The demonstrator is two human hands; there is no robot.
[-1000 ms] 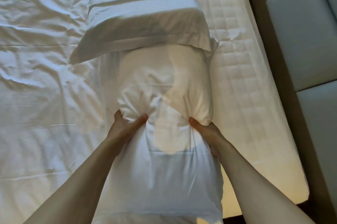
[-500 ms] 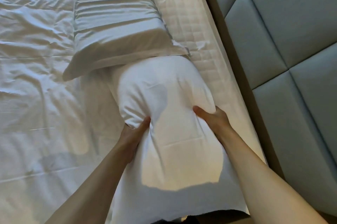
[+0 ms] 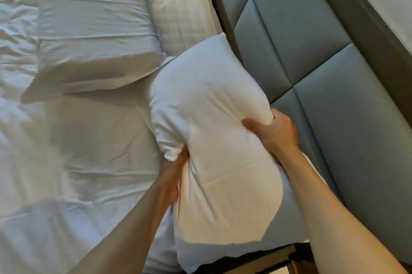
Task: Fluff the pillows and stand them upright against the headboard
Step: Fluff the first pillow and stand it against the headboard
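Head view, looking down along my forearms. My left hand (image 3: 172, 175) and right hand (image 3: 275, 132) are both closed on the near pillow (image 3: 214, 140), pinching it at the waist from opposite sides: left fingers are buried in a fold on its left edge, right thumb lies across the top face with the fingers wrapped behind the right edge. The pillow fills the centre of the frame, its long axis running from lower centre up toward the headboard (image 3: 312, 62) at right, tilted so its far corner nearly meets the padded panels (whether it touches them I cannot tell). It appears lifted at the far end, with its near end low by the bed's edge at the bottom of the frame.

A second pillow (image 3: 93, 28) lies flat at upper left, on the sheet (image 3: 55, 162), apart from my hands; its lower right corner sits just beside the held pillow. A quilted pad (image 3: 182, 15) shows at upper centre between that pillow and the headboard.

The relation that matters: the headboard lies to the right of the pillow, on my right hand's side, so the right hand is the nearer one. I judge that standing the pillow means turning its long axis parallel to the panels and leaning its right face against them.
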